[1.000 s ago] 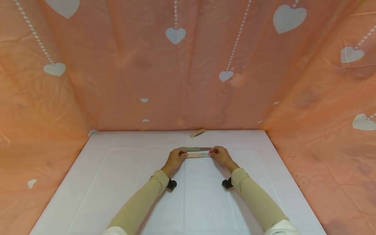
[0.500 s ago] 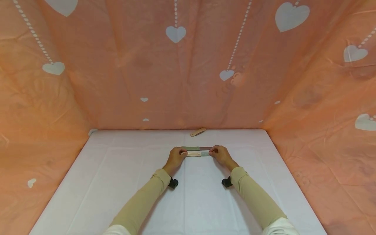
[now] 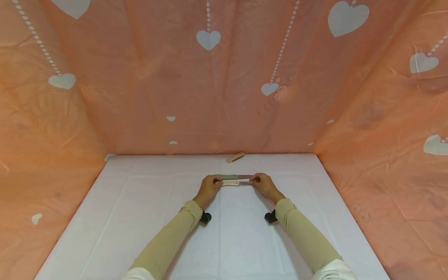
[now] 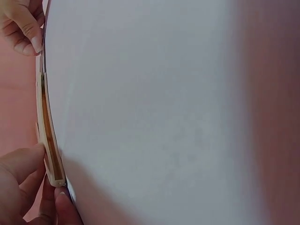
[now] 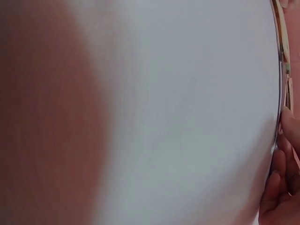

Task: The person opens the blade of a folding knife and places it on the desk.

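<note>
Orange cloth (image 3: 147,97) printed with white hearts hangs behind and to both sides of a white counter (image 3: 140,217). Both hands are out near the middle of it, holding a small folding knife (image 3: 235,183) between them, just above the surface. The left hand (image 3: 209,188) pinches the cream handle end with curled fingers (image 4: 21,168), and the right hand (image 3: 263,184) pinches the thin metal blade end; that two-ended grip probably keeps the knife level and steady while it is worked. The left wrist view shows the handle edge-on, with a brownish slot running along it. Just beyond the hands, close to the held one, lies a second knife with a green handle (image 3: 229,177). Farther off, near the back cloth, a tan piece (image 3: 235,157) lies alone; what it is cannot be told.
</note>
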Available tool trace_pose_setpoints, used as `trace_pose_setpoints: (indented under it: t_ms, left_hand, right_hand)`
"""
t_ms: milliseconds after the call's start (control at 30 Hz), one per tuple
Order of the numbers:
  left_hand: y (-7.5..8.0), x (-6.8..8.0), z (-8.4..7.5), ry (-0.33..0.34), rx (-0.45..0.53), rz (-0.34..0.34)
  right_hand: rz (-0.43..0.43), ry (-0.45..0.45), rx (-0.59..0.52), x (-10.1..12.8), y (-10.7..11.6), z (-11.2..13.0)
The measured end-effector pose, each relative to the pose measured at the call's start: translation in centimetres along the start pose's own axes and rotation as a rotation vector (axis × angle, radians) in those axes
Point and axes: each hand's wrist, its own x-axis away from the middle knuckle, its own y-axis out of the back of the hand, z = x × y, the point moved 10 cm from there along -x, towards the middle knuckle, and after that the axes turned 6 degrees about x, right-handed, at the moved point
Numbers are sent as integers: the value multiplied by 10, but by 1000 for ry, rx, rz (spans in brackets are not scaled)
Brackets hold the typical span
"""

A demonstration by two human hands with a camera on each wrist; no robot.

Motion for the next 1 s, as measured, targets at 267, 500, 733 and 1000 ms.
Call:
trace_pose_setpoints:
  t_ms: [267, 500, 733, 1000]
  left_hand:
    - [7, -11, -6, -58, 24, 0]
    - [16, -35, -13, -69, 53, -22]
    - [2, -60, -20, -67, 70, -29]
    - [-16, -82, -12, 38, -42, 4]
  right_hand:
    - [54, -41, -23, -9, 9, 2]
    - [42, -154, -277, -27, 13, -2]
    - [140, -327, -786, -42, -13, 5]
    - [178, -456, -1009, -47, -38, 20]
